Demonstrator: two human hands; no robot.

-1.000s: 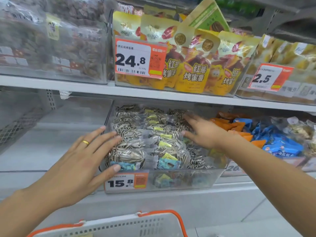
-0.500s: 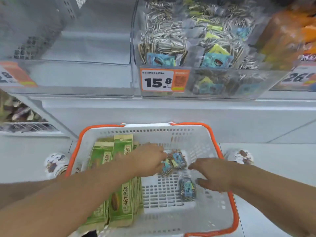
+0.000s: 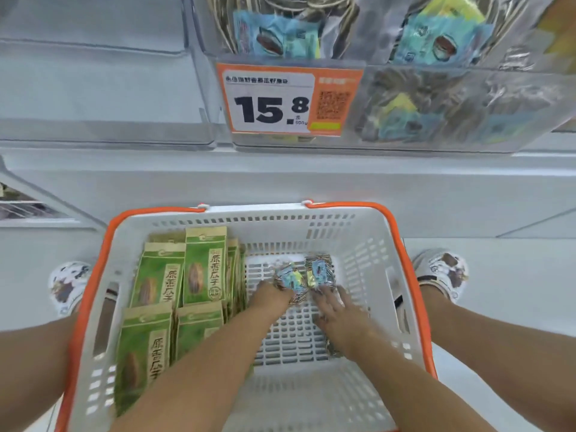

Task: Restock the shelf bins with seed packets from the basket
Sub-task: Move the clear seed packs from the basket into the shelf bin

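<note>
A white basket with an orange rim (image 3: pixel 402 254) stands on the floor below me. On its mesh floor lie two small blue-and-striped seed packets (image 3: pixel 291 279), side by side. My left hand (image 3: pixel 270 297) grips the left one with curled fingers. My right hand (image 3: pixel 338 311), blurred, reaches with spread fingers to the near edge of the right packet (image 3: pixel 320 271). Another small packet (image 3: pixel 333 350) shows partly under my right wrist. Above, the clear shelf bin (image 3: pixel 436 141) with the 15.8 price tag (image 3: pixel 271 99) holds several of the same packets.
Several tall green seed bags (image 3: pixel 204 266) fill the basket's left half. A clear bin (image 3: pixel 103 88) with nothing visible in it sits left of the 15.8 bin. My patterned shoes (image 3: pixel 67 285) flank the basket on the pale floor. A lower shelf edge (image 3: pixel 34 210) juts out at left.
My view dropped from the shelf to the basket. Both hands left the bin and went down to the small packets; the right hand has moved closer to the left.
</note>
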